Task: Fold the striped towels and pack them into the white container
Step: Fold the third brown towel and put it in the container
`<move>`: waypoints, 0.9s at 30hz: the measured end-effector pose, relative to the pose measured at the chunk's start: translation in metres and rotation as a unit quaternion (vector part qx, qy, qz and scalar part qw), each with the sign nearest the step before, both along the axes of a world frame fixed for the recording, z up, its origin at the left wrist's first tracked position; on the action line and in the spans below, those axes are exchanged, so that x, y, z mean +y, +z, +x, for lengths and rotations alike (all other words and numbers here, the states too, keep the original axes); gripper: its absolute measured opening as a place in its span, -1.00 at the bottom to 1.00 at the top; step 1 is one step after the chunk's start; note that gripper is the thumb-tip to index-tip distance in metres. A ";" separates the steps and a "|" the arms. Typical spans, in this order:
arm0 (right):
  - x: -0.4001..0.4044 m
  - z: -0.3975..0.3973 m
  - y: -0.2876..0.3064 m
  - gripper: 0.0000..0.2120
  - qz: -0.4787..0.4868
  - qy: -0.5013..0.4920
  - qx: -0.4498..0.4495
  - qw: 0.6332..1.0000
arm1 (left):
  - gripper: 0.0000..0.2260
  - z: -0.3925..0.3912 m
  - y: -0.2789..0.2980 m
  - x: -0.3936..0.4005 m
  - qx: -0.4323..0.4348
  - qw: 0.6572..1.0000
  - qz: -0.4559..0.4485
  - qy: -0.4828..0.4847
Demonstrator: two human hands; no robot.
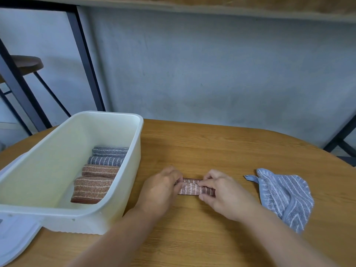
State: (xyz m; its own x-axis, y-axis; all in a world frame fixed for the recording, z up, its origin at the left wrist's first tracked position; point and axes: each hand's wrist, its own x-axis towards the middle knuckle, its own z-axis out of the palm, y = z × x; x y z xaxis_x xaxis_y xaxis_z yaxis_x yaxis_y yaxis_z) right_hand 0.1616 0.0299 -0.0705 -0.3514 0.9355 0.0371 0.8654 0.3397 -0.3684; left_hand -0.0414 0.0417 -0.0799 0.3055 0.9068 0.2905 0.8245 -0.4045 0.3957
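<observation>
A narrow, folded brown towel [192,187] lies on the table [221,147], stretched crosswise between the two hands. The left hand [160,189] covers its left end, fingers curled down onto the cloth; the right hand [221,193] covers its right end, fingertips pinching the top edge and thumb at the near edge. Only the middle strip of the towel shows between them (pale broken stripes on reddish brown, with a darker border along both long edges).

To the left, just beside the left hand, stands the white container [133,170]. Four folded towels sit in a row along its right wall: two grey ones [107,156] at the far end, two brown ones [94,182] nearer the person, each touching the next. The rest of the container floor is bare.

To the right of the right hand, a little apart from it, a grey striped towel [285,195] lies loose and crumpled on the table, one corner poking out toward the hands. A white lid [15,239] rests at the table's near-left edge, against the container.
</observation>
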 end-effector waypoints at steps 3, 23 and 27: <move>0.009 0.000 0.000 -0.68 -0.008 -0.007 0.001 1.000 | -0.89 -0.001 -0.006 -0.005 0.008 0.999 0.032 -0.002; 0.011 0.016 0.038 -0.70 0.004 -0.017 -0.102 0.995 | -0.63 0.026 0.048 -0.015 0.267 0.961 -0.074 0.002; -0.010 0.006 0.112 -0.83 0.022 0.008 -0.072 0.997 | -0.69 0.013 0.129 -0.041 0.299 0.954 0.015 -0.002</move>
